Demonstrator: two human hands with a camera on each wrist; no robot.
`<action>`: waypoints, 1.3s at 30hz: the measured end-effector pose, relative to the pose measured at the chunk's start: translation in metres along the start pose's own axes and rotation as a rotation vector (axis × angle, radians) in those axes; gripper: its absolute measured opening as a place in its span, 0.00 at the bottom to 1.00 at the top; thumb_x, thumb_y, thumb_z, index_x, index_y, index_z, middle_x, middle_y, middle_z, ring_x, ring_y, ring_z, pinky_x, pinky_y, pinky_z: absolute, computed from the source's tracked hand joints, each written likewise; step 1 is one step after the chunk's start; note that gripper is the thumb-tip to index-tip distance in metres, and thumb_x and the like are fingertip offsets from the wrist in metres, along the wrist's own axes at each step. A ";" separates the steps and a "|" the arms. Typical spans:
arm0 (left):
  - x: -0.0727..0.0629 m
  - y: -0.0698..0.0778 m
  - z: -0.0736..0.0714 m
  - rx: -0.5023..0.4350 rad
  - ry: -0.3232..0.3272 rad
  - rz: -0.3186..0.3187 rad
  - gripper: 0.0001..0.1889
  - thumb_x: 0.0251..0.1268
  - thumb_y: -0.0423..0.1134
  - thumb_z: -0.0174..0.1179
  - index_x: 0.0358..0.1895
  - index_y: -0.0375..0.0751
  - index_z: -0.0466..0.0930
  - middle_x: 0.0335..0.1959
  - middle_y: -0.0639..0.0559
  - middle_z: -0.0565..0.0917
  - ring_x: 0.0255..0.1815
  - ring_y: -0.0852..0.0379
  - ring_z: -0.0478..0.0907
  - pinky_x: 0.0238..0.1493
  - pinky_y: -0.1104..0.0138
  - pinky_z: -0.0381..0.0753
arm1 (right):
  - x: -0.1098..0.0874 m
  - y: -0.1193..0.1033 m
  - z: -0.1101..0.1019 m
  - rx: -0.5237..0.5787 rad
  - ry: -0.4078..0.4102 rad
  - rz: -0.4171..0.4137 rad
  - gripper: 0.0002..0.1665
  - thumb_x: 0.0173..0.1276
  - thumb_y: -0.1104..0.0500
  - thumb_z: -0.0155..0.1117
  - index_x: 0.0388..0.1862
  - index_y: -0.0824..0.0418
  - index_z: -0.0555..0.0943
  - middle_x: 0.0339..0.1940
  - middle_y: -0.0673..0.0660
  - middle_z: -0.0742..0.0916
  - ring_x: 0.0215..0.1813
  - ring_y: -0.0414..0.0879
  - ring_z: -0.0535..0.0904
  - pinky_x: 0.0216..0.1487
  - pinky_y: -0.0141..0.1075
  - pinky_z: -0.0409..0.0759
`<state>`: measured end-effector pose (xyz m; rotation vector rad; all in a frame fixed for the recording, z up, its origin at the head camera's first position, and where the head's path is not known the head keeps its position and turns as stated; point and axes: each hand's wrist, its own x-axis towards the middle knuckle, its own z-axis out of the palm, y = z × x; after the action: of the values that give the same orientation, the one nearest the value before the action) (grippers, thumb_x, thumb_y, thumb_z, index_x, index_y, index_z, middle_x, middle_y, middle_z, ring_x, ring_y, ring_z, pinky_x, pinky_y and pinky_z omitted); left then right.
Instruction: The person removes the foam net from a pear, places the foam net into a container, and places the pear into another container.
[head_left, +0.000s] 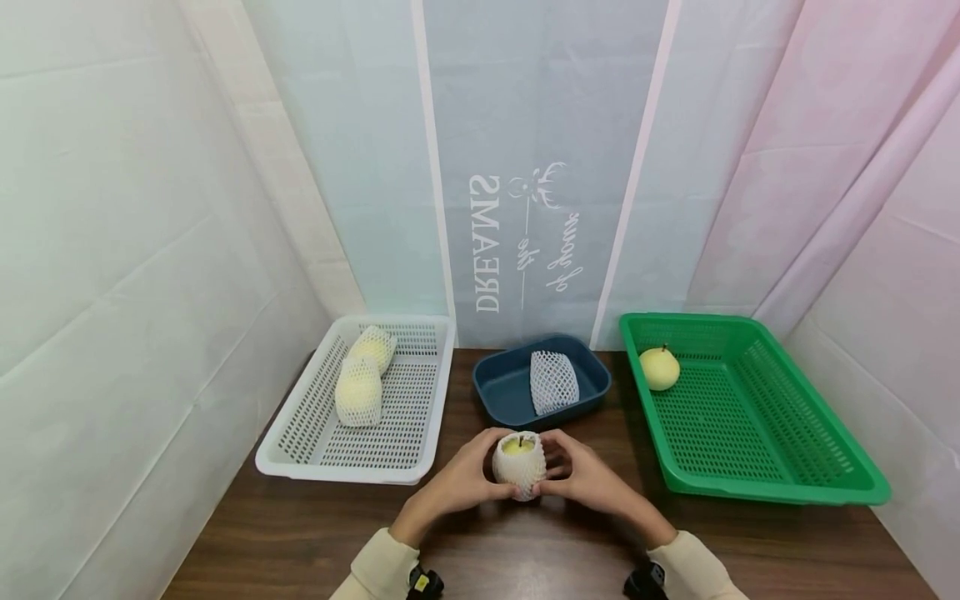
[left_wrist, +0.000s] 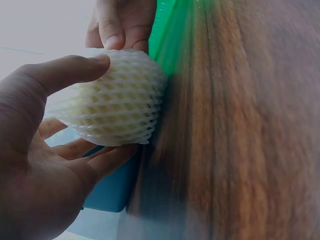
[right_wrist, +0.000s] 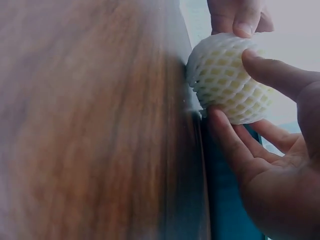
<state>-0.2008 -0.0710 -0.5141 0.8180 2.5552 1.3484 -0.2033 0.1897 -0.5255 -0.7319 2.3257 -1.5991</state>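
Observation:
A yellow pear [head_left: 518, 447] stands upright on the table, stem up, inside a white foam net sleeve [head_left: 519, 472]. From its left side my left hand [head_left: 467, 476] grips the sleeved pear, thumb in front and fingers behind. My right hand [head_left: 592, 481] holds it the same way from the right. Both wrist views show the foam net [left_wrist: 120, 100] stretched round the fruit, with the thumbs [right_wrist: 272, 72] pressed against the mesh. The sleeve's top is open, and the pear's crown and stem show there.
Behind the hands, a dark blue tray [head_left: 498, 400] holds a flat foam net [head_left: 553, 383]. At left, a white basket [head_left: 427, 433] contains two net-wrapped pears [head_left: 359, 392]. A green basket [head_left: 772, 492] on the right holds one bare pear [head_left: 660, 368]. Curtains hang behind the wooden table [head_left: 525, 558].

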 end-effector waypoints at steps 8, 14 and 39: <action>0.001 -0.005 -0.002 0.005 -0.031 0.019 0.39 0.59 0.44 0.81 0.73 0.52 0.72 0.67 0.55 0.79 0.65 0.58 0.78 0.65 0.62 0.80 | 0.002 0.002 0.000 0.001 -0.036 0.006 0.40 0.65 0.61 0.81 0.71 0.67 0.71 0.65 0.70 0.80 0.61 0.59 0.84 0.54 0.37 0.89; 0.001 -0.006 -0.002 0.022 -0.058 0.017 0.40 0.60 0.45 0.80 0.75 0.52 0.70 0.69 0.55 0.78 0.66 0.58 0.77 0.67 0.62 0.79 | 0.003 0.002 -0.002 -0.019 -0.072 0.027 0.42 0.66 0.59 0.81 0.73 0.67 0.71 0.66 0.69 0.81 0.62 0.58 0.84 0.54 0.36 0.88; -0.001 -0.007 0.001 0.029 -0.102 -0.003 0.44 0.59 0.42 0.81 0.77 0.55 0.66 0.72 0.57 0.76 0.68 0.59 0.76 0.70 0.60 0.78 | 0.001 0.000 -0.002 -0.349 -0.075 -0.027 0.41 0.62 0.47 0.84 0.68 0.62 0.77 0.54 0.56 0.84 0.47 0.39 0.81 0.42 0.34 0.83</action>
<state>-0.2022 -0.0739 -0.5208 0.8638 2.5023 1.2387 -0.2056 0.1909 -0.5246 -0.8797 2.5775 -1.1628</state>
